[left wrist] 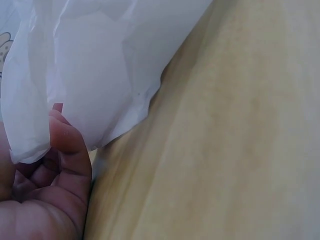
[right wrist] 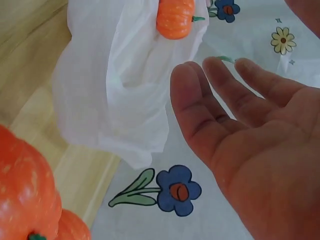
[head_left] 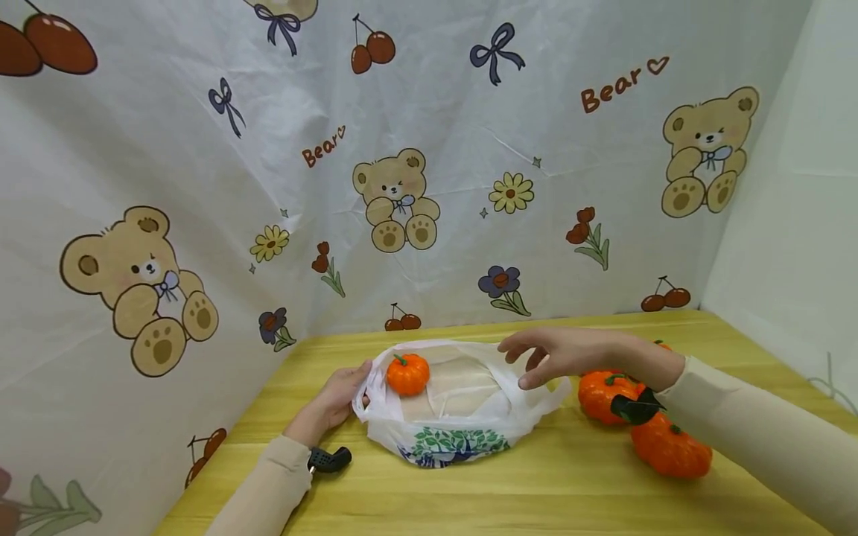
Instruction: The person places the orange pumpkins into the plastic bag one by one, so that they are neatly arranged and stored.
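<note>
bag (head_left: 462,433) mouth up, axis l-r

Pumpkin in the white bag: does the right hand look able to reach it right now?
Probably yes: the right hand holds nothing and hovers by the white bag, whose open mouth leaves the pumpkin uncovered.

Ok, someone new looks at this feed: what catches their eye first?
Probably the bright orange pumpkins on the table at the right, partly hidden by the right arm. Then the white plastic bag mid-table, another pumpkin inside and the left hand gripping its edge. Behind, the cartoon bears on the pale backdrop stand out.
</note>
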The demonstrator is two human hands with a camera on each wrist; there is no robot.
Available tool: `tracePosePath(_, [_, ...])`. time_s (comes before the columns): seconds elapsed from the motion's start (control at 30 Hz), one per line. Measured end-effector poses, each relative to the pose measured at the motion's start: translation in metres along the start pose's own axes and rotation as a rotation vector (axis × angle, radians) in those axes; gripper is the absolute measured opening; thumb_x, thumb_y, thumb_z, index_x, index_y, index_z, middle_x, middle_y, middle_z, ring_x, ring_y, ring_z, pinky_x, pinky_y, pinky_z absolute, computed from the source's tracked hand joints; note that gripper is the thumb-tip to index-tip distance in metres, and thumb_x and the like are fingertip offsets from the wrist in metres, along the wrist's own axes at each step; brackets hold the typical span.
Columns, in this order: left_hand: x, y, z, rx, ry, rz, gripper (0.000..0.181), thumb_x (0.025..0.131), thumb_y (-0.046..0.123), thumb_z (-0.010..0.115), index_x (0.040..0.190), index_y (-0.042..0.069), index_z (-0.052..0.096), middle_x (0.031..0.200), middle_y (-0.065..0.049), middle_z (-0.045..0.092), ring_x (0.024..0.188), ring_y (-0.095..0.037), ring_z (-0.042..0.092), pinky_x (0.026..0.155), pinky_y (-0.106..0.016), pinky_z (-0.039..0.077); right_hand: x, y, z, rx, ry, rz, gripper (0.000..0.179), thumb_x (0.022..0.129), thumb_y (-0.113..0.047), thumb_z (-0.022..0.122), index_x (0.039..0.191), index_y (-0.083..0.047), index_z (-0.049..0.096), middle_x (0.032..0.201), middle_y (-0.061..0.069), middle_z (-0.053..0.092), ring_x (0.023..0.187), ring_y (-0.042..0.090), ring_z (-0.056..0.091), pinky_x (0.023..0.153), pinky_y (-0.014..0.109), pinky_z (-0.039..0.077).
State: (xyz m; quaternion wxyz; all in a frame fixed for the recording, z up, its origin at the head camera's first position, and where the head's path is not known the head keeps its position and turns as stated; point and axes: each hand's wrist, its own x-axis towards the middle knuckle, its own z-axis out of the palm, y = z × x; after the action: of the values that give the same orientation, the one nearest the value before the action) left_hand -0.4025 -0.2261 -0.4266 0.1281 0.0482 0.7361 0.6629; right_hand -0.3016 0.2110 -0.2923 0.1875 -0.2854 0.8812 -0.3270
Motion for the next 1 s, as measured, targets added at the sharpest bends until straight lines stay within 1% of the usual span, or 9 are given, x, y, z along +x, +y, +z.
tracePosePath(0.17, [-0.001,-0.003,0.0,-0.013,-0.01,0.003,0.048,0.109,0.046,0.047,0.106,0.001,0.064,0.075,0.0,0.062,0.057,-0.009,0.056,0.054,-0.022,0.053,-0.019,0.005,-0.006,-0.023,-0.01,-0.039,0.063,0.096,-0.034,0.074,0.151,-0.017,0.048,0.144,0.01,0.056,0.127,0.03,0.058,0.101,0.048,0.052])
tracePosePath(0.3, [0.0,-0.005,0.001,-0.017,-0.003,-0.004,0.047,0.11,0.044,0.046,0.108,0.001,0.064,0.075,0.0,0.062,0.056,-0.009,0.056,0.053,-0.022,0.052,-0.034,0.015,-0.011,-0.013,-0.016,-0.062,0.06,0.097,-0.033,0.072,0.15,-0.017,0.049,0.144,0.012,0.055,0.128,0.034,0.056,0.101,0.044,0.051])
tracePosePath(0.37, [0.0,-0.005,0.001,-0.011,-0.002,-0.001,0.046,0.111,0.043,0.045,0.108,0.0,0.064,0.075,0.0,0.062,0.056,-0.009,0.056,0.053,-0.022,0.052,-0.043,0.02,-0.013,-0.012,-0.009,-0.078,0.059,0.098,-0.031,0.071,0.15,-0.016,0.049,0.144,0.013,0.055,0.127,0.036,0.056,0.101,0.039,0.051])
tracePosePath(0.47, [0.001,-0.003,0.0,-0.008,0.008,0.0,0.046,0.111,0.042,0.045,0.107,0.001,0.065,0.075,0.0,0.063,0.057,-0.009,0.056,0.054,-0.021,0.052,-0.057,0.026,-0.018,-0.019,0.01,-0.092,0.057,0.099,-0.028,0.07,0.151,-0.014,0.048,0.144,0.014,0.055,0.126,0.035,0.056,0.1,0.031,0.051])
tracePosePath(0.57, [0.001,-0.002,0.0,-0.003,0.013,0.0,0.047,0.111,0.042,0.045,0.107,0.0,0.065,0.075,0.0,0.063,0.057,-0.009,0.057,0.054,-0.022,0.052,-0.071,0.032,-0.022,-0.032,0.037,-0.101,0.056,0.1,-0.026,0.069,0.151,-0.014,0.047,0.143,0.014,0.056,0.124,0.029,0.058,0.1,0.026,0.051])
tracePosePath(0.67, [0.001,-0.001,0.0,0.006,0.012,0.006,0.047,0.111,0.042,0.045,0.107,0.0,0.065,0.076,0.0,0.063,0.057,-0.008,0.057,0.055,-0.022,0.053,-0.082,0.038,-0.026,-0.033,0.055,-0.108,0.055,0.1,-0.022,0.068,0.151,-0.013,0.047,0.142,0.013,0.056,0.123,0.021,0.06,0.1,0.027,0.052])
tracePosePath(0.73, [0.001,-0.001,0.0,-0.001,0.014,0.005,0.047,0.11,0.042,0.046,0.107,0.0,0.065,0.075,-0.001,0.063,0.057,-0.008,0.057,0.054,-0.022,0.052,-0.089,0.043,-0.027,-0.019,0.057,-0.118,0.054,0.101,-0.019,0.067,0.15,-0.015,0.047,0.142,0.012,0.056,0.122,0.019,0.062,0.1,0.027,0.052])
tracePosePath(0.9, [-0.001,0.0,0.0,-0.007,0.006,0.006,0.046,0.111,0.041,0.044,0.106,0.0,0.064,0.074,0.0,0.063,0.056,-0.008,0.057,0.053,-0.021,0.052,-0.107,0.063,-0.028,0.018,0.071,-0.163,0.057,0.096,-0.008,0.07,0.149,-0.016,0.049,0.143,0.01,0.058,0.123,0.024,0.063,0.099,0.027,0.054])
tracePosePath(1.0, [-0.001,-0.001,0.0,0.006,-0.004,0.008,0.047,0.111,0.042,0.043,0.108,-0.001,0.064,0.075,0.0,0.064,0.056,-0.007,0.057,0.054,-0.021,0.052,-0.118,0.075,-0.028,0.043,0.078,-0.171,0.06,0.094,-0.004,0.071,0.149,-0.013,0.049,0.144,0.01,0.06,0.124,0.023,0.063,0.097,0.027,0.055])
